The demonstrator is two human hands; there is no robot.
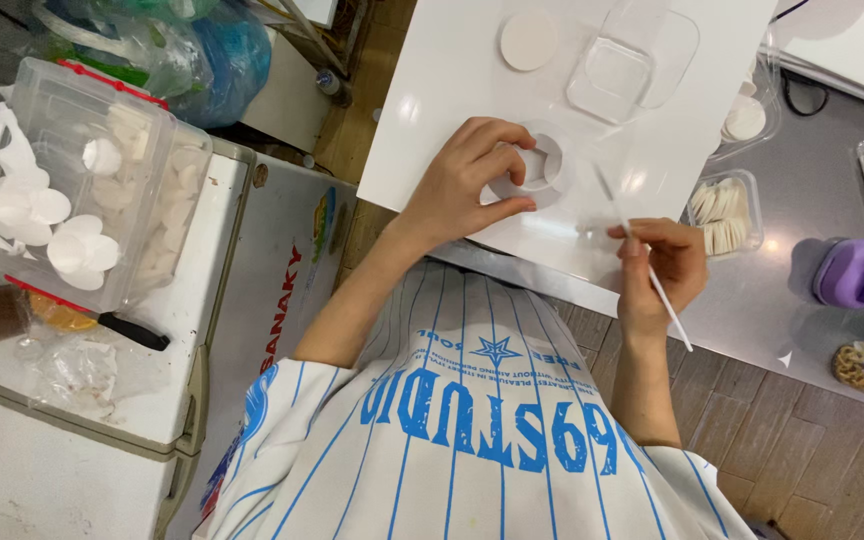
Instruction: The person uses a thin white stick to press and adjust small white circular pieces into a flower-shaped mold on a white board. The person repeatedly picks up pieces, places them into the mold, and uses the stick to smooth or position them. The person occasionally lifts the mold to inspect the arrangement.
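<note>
- The left hand [462,185] is curled around a small white paper ring [535,172] and pins it down on the white board [432,90].
- The right hand [660,265] is pinched shut on a thin white stick [642,262].
- The stick's long line runs from far-left to near-right. Its far tip lies just right of the ring.
- A clear square tub [620,75] sits far on the board, and looks to have nothing in it.
- A small clear tub [722,212] on the grey bench [802,300] holds white paper circles.

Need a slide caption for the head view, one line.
Left hand steadies a white paper ring on a white board; right hand holds a thin stick.
</note>
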